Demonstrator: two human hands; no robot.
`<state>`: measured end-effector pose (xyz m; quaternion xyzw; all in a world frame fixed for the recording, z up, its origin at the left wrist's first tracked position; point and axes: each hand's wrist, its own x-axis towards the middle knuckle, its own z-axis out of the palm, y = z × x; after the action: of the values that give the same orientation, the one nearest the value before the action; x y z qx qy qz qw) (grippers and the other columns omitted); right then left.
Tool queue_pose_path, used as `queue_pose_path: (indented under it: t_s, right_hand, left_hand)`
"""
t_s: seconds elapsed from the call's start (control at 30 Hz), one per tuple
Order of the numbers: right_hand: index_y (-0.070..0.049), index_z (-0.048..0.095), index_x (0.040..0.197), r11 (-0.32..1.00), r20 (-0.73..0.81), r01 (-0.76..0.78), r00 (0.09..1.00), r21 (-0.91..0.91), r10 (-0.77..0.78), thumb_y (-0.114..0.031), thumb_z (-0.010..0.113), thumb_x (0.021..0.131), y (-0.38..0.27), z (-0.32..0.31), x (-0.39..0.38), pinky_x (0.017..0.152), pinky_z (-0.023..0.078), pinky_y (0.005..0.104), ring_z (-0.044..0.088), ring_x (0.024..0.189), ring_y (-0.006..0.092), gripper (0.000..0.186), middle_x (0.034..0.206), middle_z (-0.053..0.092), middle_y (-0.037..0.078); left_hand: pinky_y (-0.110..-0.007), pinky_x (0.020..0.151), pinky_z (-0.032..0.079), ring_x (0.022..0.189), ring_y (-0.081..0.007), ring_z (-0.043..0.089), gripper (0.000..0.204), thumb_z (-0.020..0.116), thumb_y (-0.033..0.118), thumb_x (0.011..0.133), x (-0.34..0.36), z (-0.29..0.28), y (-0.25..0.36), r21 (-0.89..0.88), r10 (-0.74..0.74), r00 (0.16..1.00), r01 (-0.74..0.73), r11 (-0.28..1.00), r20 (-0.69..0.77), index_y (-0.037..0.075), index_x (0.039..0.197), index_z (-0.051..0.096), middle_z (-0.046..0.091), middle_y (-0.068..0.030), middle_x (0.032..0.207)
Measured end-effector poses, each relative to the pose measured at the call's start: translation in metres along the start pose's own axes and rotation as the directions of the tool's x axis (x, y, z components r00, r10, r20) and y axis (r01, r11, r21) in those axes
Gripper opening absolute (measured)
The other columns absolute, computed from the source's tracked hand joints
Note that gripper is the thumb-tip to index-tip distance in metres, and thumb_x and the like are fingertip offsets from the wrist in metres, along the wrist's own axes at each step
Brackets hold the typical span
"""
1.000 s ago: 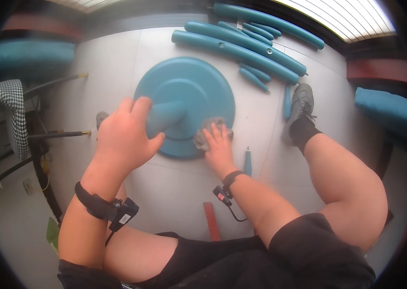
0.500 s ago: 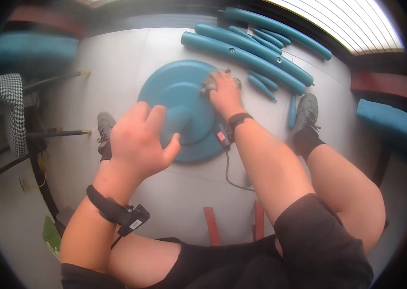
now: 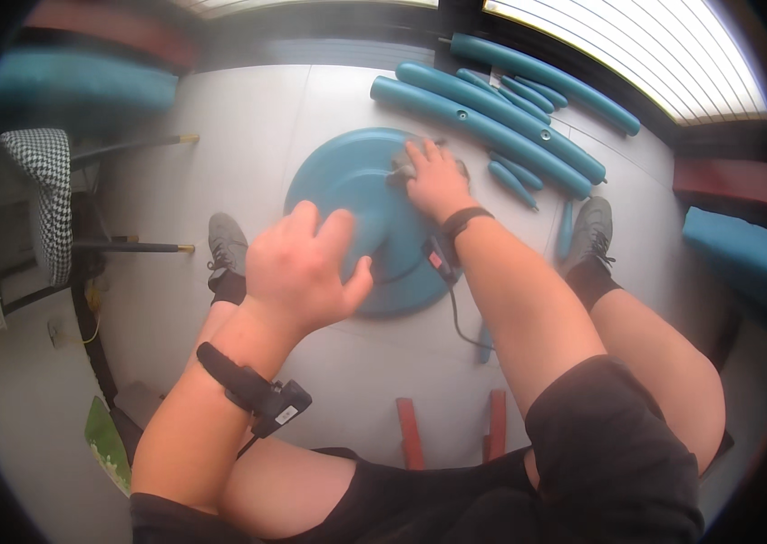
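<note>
A round teal base [image 3: 320, 172] lies on the floor between my feet, with a raised ring and a blurred upright part [image 3: 365, 234] near its middle. My left hand [image 3: 302, 263] is above the near left of the base, fingers curled and thumb apart, around that upright part; most of the grip is hidden behind the hand. At the far right rim, my right hand [image 3: 438, 181] presses a crumpled grey cloth [image 3: 399, 170] against the base, fingers bent over it. Both wrists carry black straps with small devices.
Several teal poles [image 3: 483, 122] and shorter teal pieces [image 3: 512, 181] lie beyond the base to the right. Red bars [image 3: 409, 433] are near my lap. A chair with a checked cloth [image 3: 39, 186] stands left; a teal cushioned seat [image 3: 730, 254] is at right.
The whole view has shifted slightly, so everything sits further right and lower. The right hand stays on the cloth at the base's rim, and the left hand keeps its pose.
</note>
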<state>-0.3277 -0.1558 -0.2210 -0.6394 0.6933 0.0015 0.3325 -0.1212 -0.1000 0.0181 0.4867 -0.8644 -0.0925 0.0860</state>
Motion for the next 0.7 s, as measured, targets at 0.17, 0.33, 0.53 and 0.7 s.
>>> queue_pose_path:
  t_s: [0.17, 0.33, 0.53, 0.7]
  right_hand:
    - [-0.02, 0.025, 0.165, 0.957, -0.184, -0.204, 0.953, 0.206, 0.243, -0.028, 0.067, 0.093, 0.03, 0.059, -0.092, 0.123, 0.029, 0.0598, 0.023, 0.152, 0.0496, 0.084, 0.171, 0.016, 0.02]
    - [-0.008, 0.004, 0.167, 0.796, 0.076, -0.432, 0.893, 0.424, 0.444, -0.02, 0.073, 0.088, -0.016, 0.106, -0.189, 0.127, 0.021, 0.0564, 0.007, 0.154, 0.0564, 0.105, 0.17, -0.011, 0.027]
    - [-0.001, 0.005, 0.166, 0.791, 0.119, -0.412, 0.907, 0.452, 0.404, -0.012, 0.07, 0.085, -0.063, 0.145, -0.232, 0.128, 0.014, 0.0583, -0.001, 0.156, 0.0554, 0.104, 0.17, -0.013, 0.03]
    - [-0.001, 0.026, 0.163, 0.884, -0.053, -0.294, 0.941, 0.364, 0.335, -0.014, 0.067, 0.081, -0.065, 0.116, -0.179, 0.125, 0.013, 0.0659, 0.006, 0.161, 0.0429, 0.092, 0.173, 0.012, 0.021]
  left_hand:
    - [-0.036, 0.054, 0.05, 0.063, -0.0254, 0.06, 0.035, 0.078, 0.023, 0.073, -0.002, 0.002, 0.002, 0.022, -0.019, 0.999, 0.02, 1.0, -0.034, 0.007, 0.103, 0.068, 0.058, -0.0076, 0.083]
    - [-0.038, 0.056, 0.051, 0.066, -0.0278, 0.062, 0.032, 0.077, 0.024, 0.075, -0.005, 0.002, 0.001, 0.013, -0.061, 0.997, 0.061, 0.998, -0.047, 0.009, 0.102, 0.067, 0.059, -0.0083, 0.084]
    - [-0.039, 0.057, 0.051, 0.068, -0.0286, 0.063, 0.033, 0.077, 0.025, 0.075, -0.003, 0.005, -0.001, 0.026, -0.039, 0.996, 0.041, 0.999, -0.085, 0.01, 0.103, 0.067, 0.06, -0.0085, 0.086]
    - [-0.039, 0.059, 0.051, 0.069, -0.028, 0.063, 0.034, 0.078, 0.024, 0.074, -0.006, 0.004, -0.001, 0.017, -0.094, 0.996, 0.094, 0.995, -0.012, 0.009, 0.102, 0.067, 0.059, -0.0081, 0.086]
